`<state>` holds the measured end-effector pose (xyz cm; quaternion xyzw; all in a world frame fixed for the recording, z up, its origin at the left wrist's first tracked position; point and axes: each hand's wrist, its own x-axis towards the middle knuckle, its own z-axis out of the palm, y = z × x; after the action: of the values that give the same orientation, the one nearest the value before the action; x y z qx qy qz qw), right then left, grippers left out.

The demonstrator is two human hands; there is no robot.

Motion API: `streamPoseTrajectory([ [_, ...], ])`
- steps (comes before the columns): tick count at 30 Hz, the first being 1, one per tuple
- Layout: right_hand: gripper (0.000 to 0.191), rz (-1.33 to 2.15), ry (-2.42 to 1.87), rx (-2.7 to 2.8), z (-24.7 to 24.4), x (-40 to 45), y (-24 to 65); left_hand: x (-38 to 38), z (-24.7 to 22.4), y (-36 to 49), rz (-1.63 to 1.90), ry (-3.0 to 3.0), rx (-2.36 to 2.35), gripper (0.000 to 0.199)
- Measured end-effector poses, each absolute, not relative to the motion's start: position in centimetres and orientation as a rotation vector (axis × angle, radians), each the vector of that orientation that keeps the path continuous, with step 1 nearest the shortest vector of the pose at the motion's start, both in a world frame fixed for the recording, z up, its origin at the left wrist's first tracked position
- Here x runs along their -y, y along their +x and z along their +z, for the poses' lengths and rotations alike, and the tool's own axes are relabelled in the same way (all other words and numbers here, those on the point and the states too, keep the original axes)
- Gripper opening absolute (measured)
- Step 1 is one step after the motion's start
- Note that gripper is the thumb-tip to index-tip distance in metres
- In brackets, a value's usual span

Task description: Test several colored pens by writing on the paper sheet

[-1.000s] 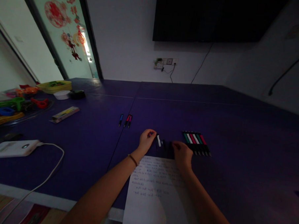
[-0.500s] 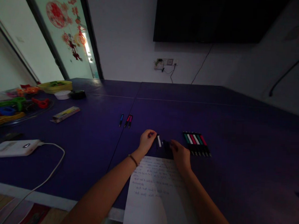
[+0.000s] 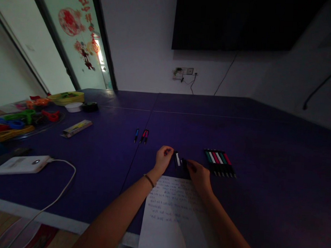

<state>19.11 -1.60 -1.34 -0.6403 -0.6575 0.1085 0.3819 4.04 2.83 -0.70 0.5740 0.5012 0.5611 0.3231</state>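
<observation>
My left hand (image 3: pixel 164 160) is closed in a pinch beside the top end of a black-and-white pen (image 3: pixel 178 159), on the purple table. What its fingertips hold, if anything, is too dark to make out. To the right, my right hand (image 3: pixel 200 175) has thumb and fingers closed on a small black pen part (image 3: pixel 184 163), its outline blurred into the dark tabletop. A row of several pens (image 3: pixel 218 162) with green, white and red barrels lies just right of that hand. Under my wrists rests a handwritten sheet of paper (image 3: pixel 167 212).
Farther off lie a blue pen (image 3: pixel 136 135) and two pink pens (image 3: pixel 144 136). On the left are a narrow box (image 3: pixel 76 128), a white power bank (image 3: pixel 22 164) with its cable, a yellow basket (image 3: pixel 66 98) and colourful plastic tools (image 3: pixel 20 117). A wall screen (image 3: pixel 232 24) hangs behind the table.
The view has shifted slightly, so everything sits a little lower and to the right. My right hand, with the black part, has come slightly closer to the black-and-white pen.
</observation>
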Motion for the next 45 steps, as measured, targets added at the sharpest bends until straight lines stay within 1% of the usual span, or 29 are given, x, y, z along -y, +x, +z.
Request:
streamPoseTrajectory([
  [4,0.03,0.32,-1.618,1.658,-1.6,1.4,19.0,-2.2,0.5,3.8,1.511,1.629,-1.326,0.011],
  [8,0.031,0.351,-1.605,1.662,-1.8,1.3,18.8,-1.3,3.8,3.5,1.497,1.835,-1.251,0.011],
  [11,0.032,0.323,-1.585,1.674,-1.9,1.2,18.6,0.6,6.2,2.9,1.356,1.935,-1.218,0.012],
  [13,0.033,0.327,-1.564,1.681,-2.1,1.2,18.6,3.0,7.0,2.4,1.208,2.018,-1.197,0.014],
  [16,0.034,0.367,-1.539,1.673,-2.5,1.1,18.5,8.0,6.0,1.6,1.033,2.179,-1.273,0.015],
  [20,0.033,0.401,-1.496,1.635,-3.1,0.9,18.5,14.3,2.4,0.4,0.814,2.493,-1.441,0.026],
  [23,0.034,0.446,-1.478,1.612,-3.4,0.8,18.5,16.6,0.0,-0.2,0.668,2.694,-1.446,0.036],
  [26,0.035,0.482,-1.466,1.607,-3.4,0.8,18.6,16.9,-1.3,-0.6,0.614,2.773,-1.458,0.039],
  [30,0.035,0.483,-1.432,1.613,-3.4,0.9,18.6,16.5,-1.6,-0.7,0.581,2.786,-1.488,0.042],
  [38,0.035,0.513,-1.456,1.568,-3.1,1.2,18.6,16.7,-0.9,-0.3,0.632,2.726,-1.596,0.038],
  [41,0.035,0.561,-1.454,1.472,-1.5,1.7,18.8,16.8,-0.7,-0.1,0.638,2.698,-1.635,0.037],
  [45,0.034,0.648,-1.38,1.254,2.5,4.3,20.7,16.8,-0.8,-0.2,0.603,2.719,-1.643,0.038],
])
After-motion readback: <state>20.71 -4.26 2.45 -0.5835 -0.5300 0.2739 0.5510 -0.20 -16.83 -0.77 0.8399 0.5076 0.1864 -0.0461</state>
